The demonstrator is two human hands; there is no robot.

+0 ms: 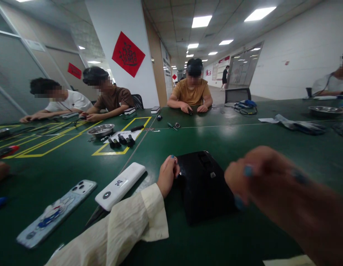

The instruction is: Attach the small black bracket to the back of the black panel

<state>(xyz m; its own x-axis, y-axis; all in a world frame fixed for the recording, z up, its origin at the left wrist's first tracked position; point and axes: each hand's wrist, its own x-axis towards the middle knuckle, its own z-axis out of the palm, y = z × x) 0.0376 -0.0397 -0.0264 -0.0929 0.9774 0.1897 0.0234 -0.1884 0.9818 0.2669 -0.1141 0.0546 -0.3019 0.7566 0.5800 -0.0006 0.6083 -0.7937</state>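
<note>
The flat black case lies on the green bench between the hands. The left hand is at its left edge, fingers curled; the right hand is by its right edge, blurred. I cannot tell whether either grips. It looks light, fairly stiff and slightly slick, best held by both side edges.

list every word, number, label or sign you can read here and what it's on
"26", or "92" the other way up: white power bank.
Characters too unclear to read: red diamond sign.
Too small or blurred to read: white paper by the black parts, small red sign, wall posters.
No readable text: black case.
</note>
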